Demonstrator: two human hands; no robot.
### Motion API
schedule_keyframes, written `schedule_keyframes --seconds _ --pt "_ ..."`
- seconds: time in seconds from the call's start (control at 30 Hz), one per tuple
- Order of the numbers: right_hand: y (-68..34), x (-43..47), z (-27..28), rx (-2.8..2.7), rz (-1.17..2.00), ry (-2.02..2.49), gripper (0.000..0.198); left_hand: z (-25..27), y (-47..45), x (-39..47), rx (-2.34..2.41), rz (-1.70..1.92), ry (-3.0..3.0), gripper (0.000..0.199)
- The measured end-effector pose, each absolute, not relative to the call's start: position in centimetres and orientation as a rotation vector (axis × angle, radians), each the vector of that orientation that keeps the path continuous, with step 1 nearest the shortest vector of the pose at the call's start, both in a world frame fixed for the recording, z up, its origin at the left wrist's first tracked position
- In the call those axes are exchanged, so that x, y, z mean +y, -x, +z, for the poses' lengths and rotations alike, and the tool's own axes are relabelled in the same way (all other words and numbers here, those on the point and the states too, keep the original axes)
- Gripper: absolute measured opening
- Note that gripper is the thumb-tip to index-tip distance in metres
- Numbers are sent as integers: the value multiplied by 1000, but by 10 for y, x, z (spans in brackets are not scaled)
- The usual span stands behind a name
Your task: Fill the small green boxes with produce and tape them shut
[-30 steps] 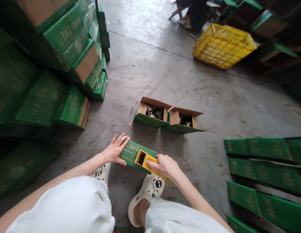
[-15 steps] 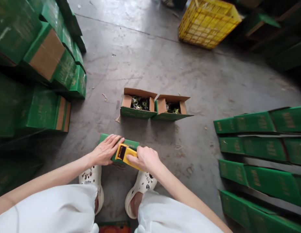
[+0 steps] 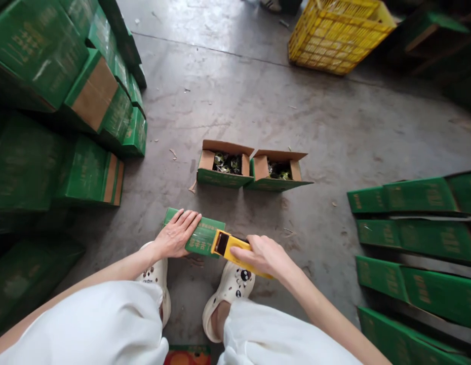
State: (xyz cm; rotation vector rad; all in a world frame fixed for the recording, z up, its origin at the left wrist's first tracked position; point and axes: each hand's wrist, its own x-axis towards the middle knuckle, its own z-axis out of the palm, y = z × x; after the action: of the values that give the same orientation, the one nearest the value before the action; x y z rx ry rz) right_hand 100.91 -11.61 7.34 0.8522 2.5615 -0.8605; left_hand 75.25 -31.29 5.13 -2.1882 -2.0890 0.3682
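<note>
A closed green carton (image 3: 203,237) with printed lettering stands on the floor just ahead of my feet. Lying flat across its top at the left, my left hand (image 3: 178,234) has its fingers stretched out and presses on the lid. My right hand (image 3: 266,256) is wrapped round a yellow tape dispenser (image 3: 238,252), with the thumb along its side. The dispenser's dark front end touches the carton's right edge. My right palm hides part of its handle.
Beyond the carton stand two open green cartons (image 3: 225,178) (image 3: 277,184) holding plastic-wrapped green items. Stacked green boxes (image 3: 41,56) rise on the left, and rows of green cartons (image 3: 421,197) line the right. A yellow crate (image 3: 336,43) sits at the back. Below lie my white clogs (image 3: 230,289).
My right hand has drawn the tape dispenser rightward along the carton, from its middle to its right edge. My left hand stays on the lid. The whole view has shifted slightly.
</note>
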Motion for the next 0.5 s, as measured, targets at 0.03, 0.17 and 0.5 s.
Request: schedule_keyframes --seconds 0.03,0.17,0.5 --pt "-1011 -114 71 2551 -856 -866 58 52 -752 -313 -2097 363 2187 110" --pt "-1004 -113 61 2552 -852 -871 59 52 -755 -313 -2116 371 2175 112" --pt "-992 -115 81 2548 -779 -849 59 40 -796 -276 -2088 492 2261 121"
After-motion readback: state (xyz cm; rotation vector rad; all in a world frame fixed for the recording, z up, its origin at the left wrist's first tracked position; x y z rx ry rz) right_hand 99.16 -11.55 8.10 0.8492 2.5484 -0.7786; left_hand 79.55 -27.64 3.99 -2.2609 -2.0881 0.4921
